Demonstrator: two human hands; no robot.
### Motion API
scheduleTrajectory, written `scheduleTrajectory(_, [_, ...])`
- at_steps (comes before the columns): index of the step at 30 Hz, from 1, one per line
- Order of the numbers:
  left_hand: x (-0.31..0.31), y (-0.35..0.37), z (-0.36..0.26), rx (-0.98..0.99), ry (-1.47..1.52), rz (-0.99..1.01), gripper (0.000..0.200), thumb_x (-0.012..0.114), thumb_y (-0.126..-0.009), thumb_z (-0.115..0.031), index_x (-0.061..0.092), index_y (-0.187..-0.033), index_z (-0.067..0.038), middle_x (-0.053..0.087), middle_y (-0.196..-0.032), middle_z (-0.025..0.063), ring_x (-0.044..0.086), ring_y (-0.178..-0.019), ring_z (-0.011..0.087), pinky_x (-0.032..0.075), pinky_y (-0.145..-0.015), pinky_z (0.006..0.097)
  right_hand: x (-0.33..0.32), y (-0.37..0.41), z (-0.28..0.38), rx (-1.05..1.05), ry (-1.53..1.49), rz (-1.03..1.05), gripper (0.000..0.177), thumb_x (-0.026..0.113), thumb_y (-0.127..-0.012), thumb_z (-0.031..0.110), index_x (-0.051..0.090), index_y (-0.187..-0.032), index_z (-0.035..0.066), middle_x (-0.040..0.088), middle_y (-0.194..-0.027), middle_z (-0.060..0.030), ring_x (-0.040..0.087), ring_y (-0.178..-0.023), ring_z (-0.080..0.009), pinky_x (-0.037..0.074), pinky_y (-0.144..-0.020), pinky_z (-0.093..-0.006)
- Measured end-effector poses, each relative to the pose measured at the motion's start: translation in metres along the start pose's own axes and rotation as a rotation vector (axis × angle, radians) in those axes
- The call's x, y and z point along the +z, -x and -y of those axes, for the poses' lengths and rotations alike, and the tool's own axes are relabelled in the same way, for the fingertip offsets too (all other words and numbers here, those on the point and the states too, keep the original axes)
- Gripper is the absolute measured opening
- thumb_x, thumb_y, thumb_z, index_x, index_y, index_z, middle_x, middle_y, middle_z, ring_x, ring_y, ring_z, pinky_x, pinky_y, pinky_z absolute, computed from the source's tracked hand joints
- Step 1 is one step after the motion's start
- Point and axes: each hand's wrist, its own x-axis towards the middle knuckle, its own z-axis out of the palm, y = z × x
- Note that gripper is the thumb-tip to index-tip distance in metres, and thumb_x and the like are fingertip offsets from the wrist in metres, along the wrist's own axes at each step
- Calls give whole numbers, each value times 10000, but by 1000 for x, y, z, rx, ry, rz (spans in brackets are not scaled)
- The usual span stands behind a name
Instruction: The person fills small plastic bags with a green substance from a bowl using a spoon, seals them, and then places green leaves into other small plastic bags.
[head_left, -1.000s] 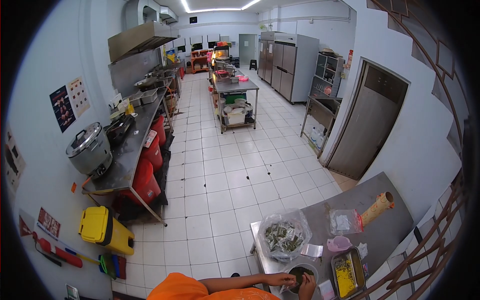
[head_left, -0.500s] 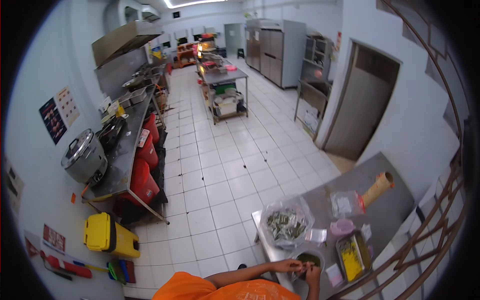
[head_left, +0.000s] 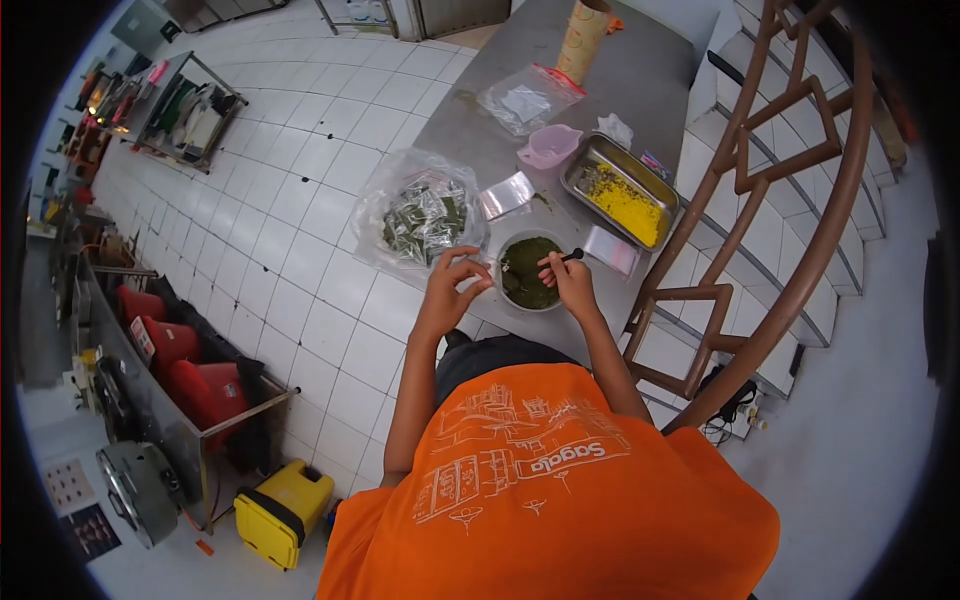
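My right hand grips a black spoon; its handle end sticks out past the fingers and its lower part is hidden. That hand is over a clear round tub holding dark green flaky stuff. Left of the rim, my left hand is curled with thumb and index fingertip close together, and what they pinch, if anything, is too small to make out. Just beyond it a large clear bag holds several small filled sachets. Flat clear packets lie between bag and tub.
On the steel table are a metal tray with yellow bits, a pink bowl, a stack of clear packets, a zip bag and a patterned roll. A brown railing runs along the right.
The view has tilted down and turned toward the table. My hands, which were together over the tub, are now apart, and the spoon shows in my right hand.
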Motion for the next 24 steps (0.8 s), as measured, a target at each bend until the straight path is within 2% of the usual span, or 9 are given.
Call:
scheduleTrajectory(3, [2, -10, -12, 109, -274, -11, 119, 800, -850, -54, 720, -938, -43, 632, -1265, 97, 673, -1102, 257, 557, -902, 390, -17, 7, 1, 22, -129, -58, 432, 488, -1106, 314, 724, -1020, -37, 711, -792, -82, 647, -686, -117, 534, -654, -266])
scheduleTrajectory(7, [23, -22, -16, 202, -298, 17, 143, 810, -841, -89, 716, -936, -38, 683, -1140, 95, 670, -1076, 298, 540, -890, 396, -38, 22, 12, -13, -196, -194, 458, 471, -1112, 328, 712, -1044, -55, 713, -817, -95, 645, -695, -121, 535, -668, -267])
scheduleTrajectory(12, [52, -33, -14, 204, -354, 66, 147, 781, -861, -78, 690, -964, -25, 662, -1180, 117, 668, -1067, 334, 534, -875, 419, -62, 45, 37, -114, -260, -319, 496, 469, -1112, 359, 714, -1058, -69, 707, -822, -98, 642, -712, -132, 534, -698, -273])
scheduleTrajectory(14, [61, -35, -15, 164, -363, 100, 133, 761, -877, -74, 679, -968, -20, 652, -1193, 121, 669, -1053, 347, 534, -869, 428, -64, 57, 60, -133, -173, -368, 503, 469, -1112, 362, 713, -1060, -75, 709, -833, -94, 638, -727, -127, 528, -718, -273])
scheduleTrajectory(16, [69, -36, -9, 209, -391, 125, 130, 729, -875, -34, 659, -978, 3, 634, -1194, 152, 669, -1009, 373, 536, -837, 438, -62, 69, 81, -167, -62, -419, 492, 468, -1113, 347, 712, -1059, -77, 712, -841, -91, 639, -741, -122, 523, -725, -268])
scheduleTrajectory(22, [81, -36, 8, 221, -438, 197, 114, 702, -877, -20, 651, -973, 14, 614, -1217, 185, 669, -1017, 380, 537, -849, 445, -47, 79, 85, -310, 54, -348, 322, 504, -1094, 193, 710, -1083, -53, 711, -874, -93, 647, -761, -133, 529, -769, -284])
scheduleTrajectory(23, [83, -36, 11, 233, -452, 202, 110, 700, -879, -24, 652, -971, 12, 612, -1224, 190, 668, -1027, 381, 538, -857, 446, -45, 79, 82, -342, 94, -298, 206, 573, -1047, 120, 712, -1109, -19, 700, -906, -115, 665, -791, -199, 529, -784, -316])
scheduleTrajectory(24, [84, -36, 14, 224, -468, 200, 106, 699, -881, -28, 653, -968, 10, 609, -1234, 193, 667, -1039, 383, 538, -864, 448, -44, 80, 83, -406, 174, -254, 187, 595, -1029, 106, 712, -1118, -10, 696, -918, -121, 664, -811, -224, 528, -784, -327])
